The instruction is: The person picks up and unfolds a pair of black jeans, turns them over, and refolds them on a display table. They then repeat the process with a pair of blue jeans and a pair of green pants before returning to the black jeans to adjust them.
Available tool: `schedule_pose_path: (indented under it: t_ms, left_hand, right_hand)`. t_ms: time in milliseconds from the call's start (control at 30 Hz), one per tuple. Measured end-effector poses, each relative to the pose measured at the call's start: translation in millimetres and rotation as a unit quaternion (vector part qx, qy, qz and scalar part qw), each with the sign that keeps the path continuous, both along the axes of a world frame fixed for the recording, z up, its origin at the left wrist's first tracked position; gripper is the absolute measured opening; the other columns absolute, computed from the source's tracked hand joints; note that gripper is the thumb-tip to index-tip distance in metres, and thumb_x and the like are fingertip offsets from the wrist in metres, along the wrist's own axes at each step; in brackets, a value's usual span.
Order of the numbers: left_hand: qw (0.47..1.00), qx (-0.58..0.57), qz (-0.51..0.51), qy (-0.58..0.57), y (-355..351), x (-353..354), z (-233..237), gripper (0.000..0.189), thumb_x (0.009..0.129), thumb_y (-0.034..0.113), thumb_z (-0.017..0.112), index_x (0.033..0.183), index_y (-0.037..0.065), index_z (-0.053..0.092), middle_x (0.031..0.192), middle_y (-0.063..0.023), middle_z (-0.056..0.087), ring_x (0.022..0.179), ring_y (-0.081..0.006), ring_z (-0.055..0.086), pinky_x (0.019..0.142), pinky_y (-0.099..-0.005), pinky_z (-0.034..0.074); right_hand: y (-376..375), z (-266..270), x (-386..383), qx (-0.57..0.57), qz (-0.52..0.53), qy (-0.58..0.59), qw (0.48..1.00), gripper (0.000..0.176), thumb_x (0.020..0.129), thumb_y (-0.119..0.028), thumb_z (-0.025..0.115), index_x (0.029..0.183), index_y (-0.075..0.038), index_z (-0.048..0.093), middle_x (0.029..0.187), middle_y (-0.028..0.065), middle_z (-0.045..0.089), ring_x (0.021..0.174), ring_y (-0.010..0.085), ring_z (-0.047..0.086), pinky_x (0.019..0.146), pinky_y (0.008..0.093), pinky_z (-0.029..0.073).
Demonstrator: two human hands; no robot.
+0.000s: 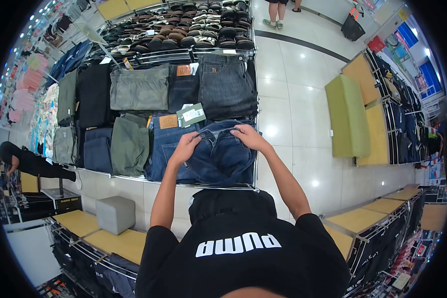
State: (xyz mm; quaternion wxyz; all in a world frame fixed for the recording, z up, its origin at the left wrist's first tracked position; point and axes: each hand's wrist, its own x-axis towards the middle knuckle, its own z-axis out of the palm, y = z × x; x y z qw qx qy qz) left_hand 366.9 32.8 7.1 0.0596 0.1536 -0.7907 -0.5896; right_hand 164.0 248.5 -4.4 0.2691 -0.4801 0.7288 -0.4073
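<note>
A pair of dark blue jeans (pixel 218 159) lies at the near right corner of the display table, its waistband toward the far side. My left hand (pixel 186 148) grips the waistband on the left, fingers closed over the denim. On the right of the same waistband, my right hand (pixel 249 137) pinches the edge. Between my hands the fly opening sags. Just left lie folded blue jeans (pixel 163 141) with a brown leather patch (pixel 168 121). A green tag (pixel 191 115) rests beyond the waistband.
Folded olive shorts (pixel 139 88), dark grey jeans (pixel 226 79) and green trousers (pixel 129 146) fill the table, with rows of sandals (pixel 184 30) behind. A green bench (pixel 346 116) stands right across the tiled aisle. A grey stool (pixel 115 214) is at lower left. A person in black (pixel 35 161) bends at far left.
</note>
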Motion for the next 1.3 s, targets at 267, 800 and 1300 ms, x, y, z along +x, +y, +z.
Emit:
schedule_pose_path:
  t_ms: [267, 800, 1300]
  left_hand:
    - [0.937, 0.338, 0.063, 0.057, -11.5, -21.3, 43.5, 0.029, 0.100, 0.022, 0.053, 0.121, 0.003, 0.062, 0.105, -0.0022, 0.069, 0.091, -0.0109, 0.065, 0.082, -0.0259, 0.052]
    - [0.817, 0.520, 0.179, 0.174, 2.0, -31.8, 60.1, 0.024, 0.098, 0.020, 0.054, 0.113, 0.005, 0.064, 0.103, -0.0065, 0.070, 0.092, -0.0168, 0.069, 0.082, -0.0296, 0.055]
    - [0.973, -0.124, 0.122, 0.149, 12.5, -7.9, 64.1, 0.013, 0.081, 0.003, 0.067, 0.090, 0.002, 0.058, 0.077, -0.0061, 0.057, 0.070, -0.0167, 0.056, 0.068, -0.0293, 0.044]
  right_hand:
    - [-24.1, 71.9, -5.6, -0.101, -0.012, -0.350, 0.931, 0.020, 0.101, -0.017, 0.054, 0.100, -0.001, 0.066, 0.089, -0.0052, 0.066, 0.083, 0.0024, 0.057, 0.078, 0.0209, 0.046]
    - [-46.4, 120.8, 2.9, -0.205, -0.014, -0.357, 0.912, 0.014, 0.098, -0.013, 0.057, 0.097, -0.002, 0.066, 0.086, -0.0063, 0.062, 0.081, 0.0010, 0.052, 0.075, 0.0196, 0.042]
    - [-34.4, 96.8, 7.5, -0.189, -0.027, 0.030, 0.981, 0.013, 0.070, 0.002, 0.064, 0.081, -0.001, 0.057, 0.083, 0.0093, 0.056, 0.081, 0.0251, 0.057, 0.076, 0.0339, 0.045]
